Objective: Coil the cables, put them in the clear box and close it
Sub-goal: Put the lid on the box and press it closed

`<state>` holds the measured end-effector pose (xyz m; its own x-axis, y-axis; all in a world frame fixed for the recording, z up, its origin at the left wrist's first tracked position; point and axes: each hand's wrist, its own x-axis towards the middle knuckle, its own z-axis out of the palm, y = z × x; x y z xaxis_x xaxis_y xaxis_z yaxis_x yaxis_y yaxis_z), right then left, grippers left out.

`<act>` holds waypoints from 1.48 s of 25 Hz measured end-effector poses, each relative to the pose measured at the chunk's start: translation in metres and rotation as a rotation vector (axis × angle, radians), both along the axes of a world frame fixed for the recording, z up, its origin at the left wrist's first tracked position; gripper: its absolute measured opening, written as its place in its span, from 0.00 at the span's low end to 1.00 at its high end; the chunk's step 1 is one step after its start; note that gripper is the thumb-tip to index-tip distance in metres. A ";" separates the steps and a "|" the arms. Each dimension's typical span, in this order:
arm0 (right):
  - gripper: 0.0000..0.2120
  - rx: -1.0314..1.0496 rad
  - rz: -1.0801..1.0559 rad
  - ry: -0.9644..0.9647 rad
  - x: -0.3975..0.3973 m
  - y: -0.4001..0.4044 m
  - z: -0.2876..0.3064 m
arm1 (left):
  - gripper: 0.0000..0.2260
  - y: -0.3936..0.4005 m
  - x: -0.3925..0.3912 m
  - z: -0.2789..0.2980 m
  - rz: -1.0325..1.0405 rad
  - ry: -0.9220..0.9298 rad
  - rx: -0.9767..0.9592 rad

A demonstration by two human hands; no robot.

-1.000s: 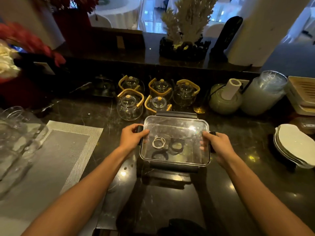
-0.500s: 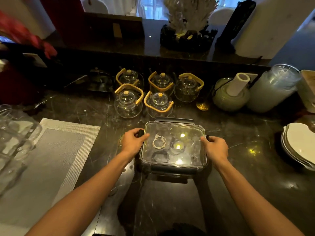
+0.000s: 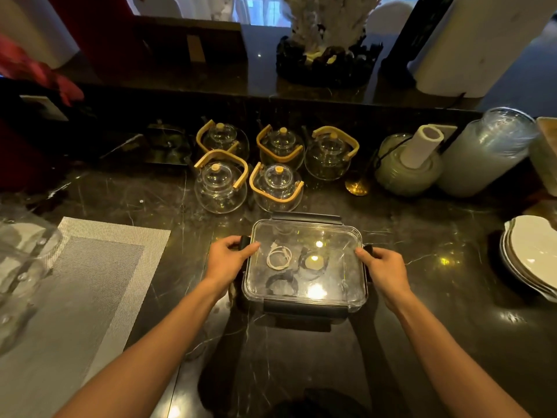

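Note:
The clear box sits on the dark marble counter with its clear lid on top. Dark latches run along its near and far edges. Through the lid I see a coiled white cable and two coiled black cables. My left hand grips the dark latch on the box's left side, thumb on the lid. On the right side my right hand grips the other side latch, thumb at the lid's edge.
Several glass teapots with wooden handles stand just behind the box. A grey woven placemat lies to the left, stacked white plates to the right, a green jar and a cup stack at the back right.
The box came down from a slight tilt and now rests flat on the counter. Both hands stayed on its side latches, and the view shifted closer over it.

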<state>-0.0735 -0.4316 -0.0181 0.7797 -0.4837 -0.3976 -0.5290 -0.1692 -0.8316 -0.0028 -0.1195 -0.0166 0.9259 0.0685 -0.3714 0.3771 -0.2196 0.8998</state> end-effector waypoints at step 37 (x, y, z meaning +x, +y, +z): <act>0.26 -0.734 0.490 -0.055 0.024 0.018 0.034 | 0.48 -0.005 -0.032 0.028 -0.539 -0.233 0.557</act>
<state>-0.0491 -0.4136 0.0164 0.9751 -0.2090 -0.0739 -0.2198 -0.8677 -0.4459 -0.0346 -0.1242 0.0113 0.9339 -0.2909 -0.2079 -0.0917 -0.7569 0.6471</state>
